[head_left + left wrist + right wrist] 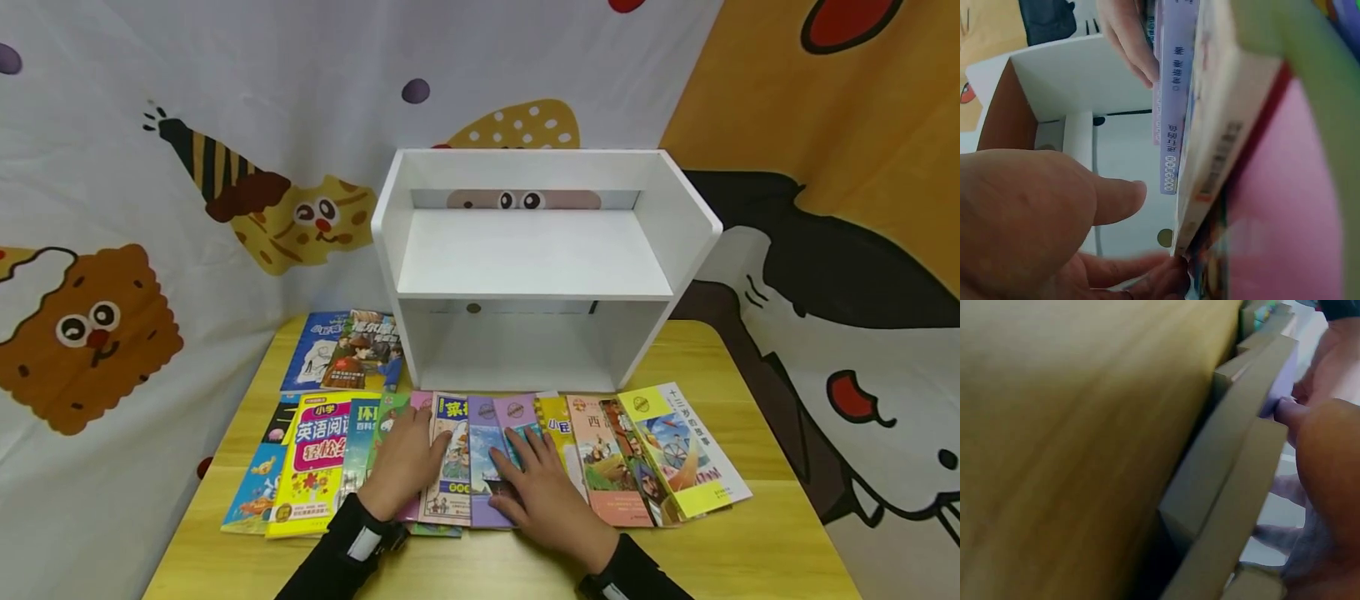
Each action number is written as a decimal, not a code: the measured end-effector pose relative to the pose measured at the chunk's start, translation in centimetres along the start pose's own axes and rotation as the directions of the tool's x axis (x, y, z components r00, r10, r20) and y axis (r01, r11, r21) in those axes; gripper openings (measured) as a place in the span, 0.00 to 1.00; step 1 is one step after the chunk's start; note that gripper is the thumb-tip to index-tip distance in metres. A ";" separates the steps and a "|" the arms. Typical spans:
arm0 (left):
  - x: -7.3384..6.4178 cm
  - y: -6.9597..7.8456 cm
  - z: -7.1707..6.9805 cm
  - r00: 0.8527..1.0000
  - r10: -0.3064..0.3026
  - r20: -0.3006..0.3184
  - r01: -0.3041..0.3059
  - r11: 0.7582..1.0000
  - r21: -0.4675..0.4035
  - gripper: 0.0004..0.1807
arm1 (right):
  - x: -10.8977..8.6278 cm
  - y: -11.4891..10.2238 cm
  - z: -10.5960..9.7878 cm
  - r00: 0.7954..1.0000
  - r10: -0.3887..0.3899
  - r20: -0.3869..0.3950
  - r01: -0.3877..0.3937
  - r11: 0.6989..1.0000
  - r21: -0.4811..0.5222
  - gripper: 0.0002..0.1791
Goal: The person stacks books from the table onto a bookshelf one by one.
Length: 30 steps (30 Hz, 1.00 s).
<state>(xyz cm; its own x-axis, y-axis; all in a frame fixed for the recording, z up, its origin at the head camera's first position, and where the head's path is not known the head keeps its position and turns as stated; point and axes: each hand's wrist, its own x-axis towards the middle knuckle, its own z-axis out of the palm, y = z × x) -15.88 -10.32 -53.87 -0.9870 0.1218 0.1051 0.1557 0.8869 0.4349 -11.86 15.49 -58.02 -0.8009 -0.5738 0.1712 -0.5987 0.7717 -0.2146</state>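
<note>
A row of overlapping picture-covered books lies across the wooden table. My left hand [405,462] rests on a green book [390,410] and a pink book beside it. Its thumb points toward a cream book [450,475] with a blue title block. In the left wrist view the thumb of that left hand [1041,209] is straight, and its fingertips reach the edge of a pale book [1222,137]. My right hand [543,492] lies with fingers spread over the purple books [483,442], just left of a yellow book [555,417]. The right wrist view shows its thumb touching a purple cover.
Behind the row stands a white two-tier shelf [536,250]. To its left lie a blue book [315,350] and a dark-covered book [363,354]. The row's right end has a salmon book [611,467] and a yellow-and-white one [682,454]. A cartoon-printed curtain [300,100] hangs behind.
</note>
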 end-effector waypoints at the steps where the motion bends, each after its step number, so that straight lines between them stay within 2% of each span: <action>1: 0.0 0.1 0.1 1.000 0.001 0.000 -0.001 1.000 -0.003 0.33 | 0.0 0.0 0.2 1.000 -0.001 -0.004 0.001 1.000 -0.013 0.38; 4: 0.1 0.7 0.1 1.000 -0.001 -0.024 0.002 1.000 0.021 0.34 | -0.1 0.0 0.3 1.000 -0.007 -0.019 0.006 0.999 -0.031 0.37; 8: -0.1 1.2 0.3 0.997 0.025 -0.067 -0.020 0.997 0.073 0.36 | -0.1 -0.1 0.3 0.999 -0.020 -0.027 0.019 0.999 -0.038 0.36; 11: -0.1 1.5 0.6 0.997 0.037 -0.075 -0.032 0.997 0.068 0.34 | -0.1 -0.2 0.3 0.999 -0.026 -0.023 0.024 0.999 -0.048 0.36; 16: 0.2 1.2 0.9 0.997 -0.022 -0.080 0.015 0.996 -0.088 0.27 | -0.3 -0.3 0.4 1.000 -0.022 -0.001 0.022 0.998 -0.054 0.36; 20: 0.6 0.8 0.9 0.998 -0.047 -0.042 0.037 0.977 -0.211 0.32 | -0.4 -0.2 0.6 1.000 -0.009 0.005 0.010 0.998 -0.059 0.36; 22: 0.7 0.6 0.9 0.999 -0.031 -0.022 0.025 0.973 -0.229 0.35 | -0.4 -0.1 0.7 1.000 -0.007 0.004 0.007 0.998 -0.060 0.36; 24: 0.6 0.6 0.7 1.000 0.006 -0.019 -0.010 0.972 -0.235 0.33 | -0.4 -0.1 0.8 1.000 -0.006 0.000 0.006 0.998 -0.060 0.37; 28: 0.6 0.5 0.5 0.996 0.090 -0.011 -0.090 0.975 -0.204 0.21 | -0.4 0.0 0.8 1.000 -0.012 -0.019 0.011 0.999 -0.050 0.36; 30: 0.6 0.5 0.2 0.992 0.127 -0.027 -0.130 0.973 -0.190 0.15 | -0.4 0.0 0.8 0.999 -0.018 -0.030 0.017 0.999 -0.039 0.36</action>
<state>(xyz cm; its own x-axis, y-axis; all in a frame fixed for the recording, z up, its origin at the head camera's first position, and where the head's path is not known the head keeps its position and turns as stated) -16.39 -9.67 -53.78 -0.9578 0.2213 0.1834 0.2872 0.7628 0.5794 -11.56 15.49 -58.86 -0.7891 -0.5794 0.2038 -0.6116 0.7719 -0.1735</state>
